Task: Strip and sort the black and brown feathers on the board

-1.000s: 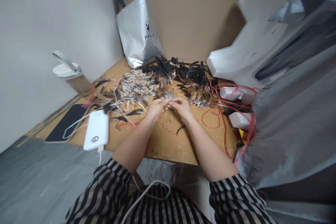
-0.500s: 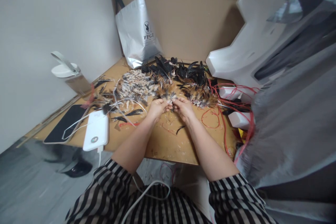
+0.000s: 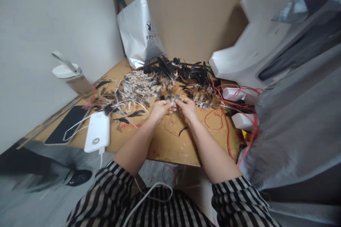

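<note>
A small bunch of brown and grey feathers (image 3: 171, 94) is pinched between my two hands over the middle of the table. My left hand (image 3: 160, 110) has its thumb and fingers closed on the base of the bunch. On the other side, my right hand (image 3: 187, 109) closes its fingertips on the same base, almost touching the left. Just behind lie a heap of pale fluffy feathers (image 3: 138, 87), a row of black feathers (image 3: 183, 71) and more brown feathers (image 3: 204, 96). The quill ends are mostly hidden by my fingers.
A silver bag (image 3: 140, 33) stands at the back. To the left are a lidded cup (image 3: 76, 78), a phone (image 3: 66, 126) and a white power bank (image 3: 97, 132) with cables. Red string (image 3: 227, 131) tangles around white blocks (image 3: 243, 121) at right. A person's leg (image 3: 39, 166) shows beyond the table.
My right hand has shifted slightly at the base of the feather bunch, while the left stays nearly still. At lower left, another person's leg and shoe have come further into view.
</note>
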Action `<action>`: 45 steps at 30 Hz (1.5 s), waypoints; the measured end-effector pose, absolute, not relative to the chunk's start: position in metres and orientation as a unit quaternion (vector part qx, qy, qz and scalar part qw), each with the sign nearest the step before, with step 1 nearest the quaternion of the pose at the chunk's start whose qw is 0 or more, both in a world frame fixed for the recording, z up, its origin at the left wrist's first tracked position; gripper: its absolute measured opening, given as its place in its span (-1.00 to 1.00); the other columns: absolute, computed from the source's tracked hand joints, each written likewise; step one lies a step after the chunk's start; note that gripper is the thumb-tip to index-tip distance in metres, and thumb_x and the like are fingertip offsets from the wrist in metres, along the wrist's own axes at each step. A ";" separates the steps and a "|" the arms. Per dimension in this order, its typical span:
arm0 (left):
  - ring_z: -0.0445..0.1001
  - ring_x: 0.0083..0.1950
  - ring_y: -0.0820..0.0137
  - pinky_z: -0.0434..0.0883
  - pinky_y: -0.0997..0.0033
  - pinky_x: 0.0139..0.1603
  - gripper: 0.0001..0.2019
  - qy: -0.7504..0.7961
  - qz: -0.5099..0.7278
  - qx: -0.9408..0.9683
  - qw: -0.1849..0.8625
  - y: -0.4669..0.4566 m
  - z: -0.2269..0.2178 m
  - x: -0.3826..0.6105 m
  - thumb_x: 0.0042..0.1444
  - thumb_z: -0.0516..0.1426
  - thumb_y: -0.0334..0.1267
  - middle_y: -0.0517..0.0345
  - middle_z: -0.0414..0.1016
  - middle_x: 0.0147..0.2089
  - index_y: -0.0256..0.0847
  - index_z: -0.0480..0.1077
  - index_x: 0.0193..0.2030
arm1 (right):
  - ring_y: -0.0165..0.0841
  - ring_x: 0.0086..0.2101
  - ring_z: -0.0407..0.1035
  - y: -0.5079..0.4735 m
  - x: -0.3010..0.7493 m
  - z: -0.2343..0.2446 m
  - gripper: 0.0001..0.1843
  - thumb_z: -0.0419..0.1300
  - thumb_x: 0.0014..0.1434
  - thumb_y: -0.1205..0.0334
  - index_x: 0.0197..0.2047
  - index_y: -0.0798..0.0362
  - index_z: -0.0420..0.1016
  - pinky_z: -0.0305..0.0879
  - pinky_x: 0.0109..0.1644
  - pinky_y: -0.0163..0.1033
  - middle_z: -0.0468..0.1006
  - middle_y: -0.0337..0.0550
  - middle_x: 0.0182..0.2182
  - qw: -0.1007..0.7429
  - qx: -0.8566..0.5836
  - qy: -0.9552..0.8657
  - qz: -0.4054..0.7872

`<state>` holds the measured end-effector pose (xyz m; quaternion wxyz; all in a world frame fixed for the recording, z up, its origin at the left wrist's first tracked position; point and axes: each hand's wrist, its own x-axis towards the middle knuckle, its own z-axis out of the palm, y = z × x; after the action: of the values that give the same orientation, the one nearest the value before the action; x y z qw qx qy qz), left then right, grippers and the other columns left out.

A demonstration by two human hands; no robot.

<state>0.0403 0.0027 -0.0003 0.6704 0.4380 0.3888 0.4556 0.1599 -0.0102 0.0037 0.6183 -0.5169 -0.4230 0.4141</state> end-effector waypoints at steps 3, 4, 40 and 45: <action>0.43 -0.52 0.54 0.30 0.60 -0.50 -0.73 0.405 0.457 0.446 0.655 0.002 0.000 0.041 -0.22 0.30 -0.19 0.01 0.51 -0.46 -0.38 0.43 -0.49 | -0.55 -0.68 0.02 -0.009 0.158 0.002 -0.69 0.28 -0.23 0.11 -0.66 0.06 0.23 -0.07 -0.57 -0.36 0.24 -0.40 -0.75 0.623 -0.522 -0.413 0.411; 0.43 -0.53 0.54 0.30 0.60 -0.51 -0.73 0.408 0.457 0.451 0.649 0.002 0.000 0.042 -0.22 0.30 -0.18 0.02 0.51 -0.47 -0.38 0.42 -0.50 | -0.55 -0.68 0.01 -0.009 0.157 0.002 -0.69 0.28 -0.23 0.11 -0.66 0.06 0.23 -0.08 -0.58 -0.36 0.23 -0.40 -0.75 0.625 -0.522 -0.410 0.412; 0.43 -0.52 0.58 0.32 0.65 -0.51 -0.86 0.344 0.421 0.389 0.744 0.008 -0.010 0.034 -0.07 0.23 -0.34 0.01 0.51 -0.45 -0.40 0.47 -0.38 | -0.52 -0.63 0.10 -0.011 0.159 0.003 -0.77 0.27 -0.23 0.10 -0.55 0.08 0.41 0.05 -0.52 -0.36 0.33 -0.34 -0.68 0.620 -0.498 -0.413 0.445; 0.42 -0.51 0.60 0.31 0.68 -0.50 -0.86 0.333 0.418 0.391 0.749 0.007 -0.009 0.035 -0.06 0.23 -0.32 0.01 0.50 -0.46 -0.41 0.47 -0.42 | -0.51 -0.60 0.15 -0.009 0.159 0.000 -0.79 0.24 -0.19 0.12 -0.53 0.09 0.41 0.09 -0.48 -0.36 0.37 -0.32 -0.63 0.618 -0.505 -0.433 0.419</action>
<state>0.0347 0.0074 -0.0089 0.7489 0.3912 0.3333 0.4183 0.1590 -0.0095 -0.0003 0.6180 -0.5047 -0.4333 0.4191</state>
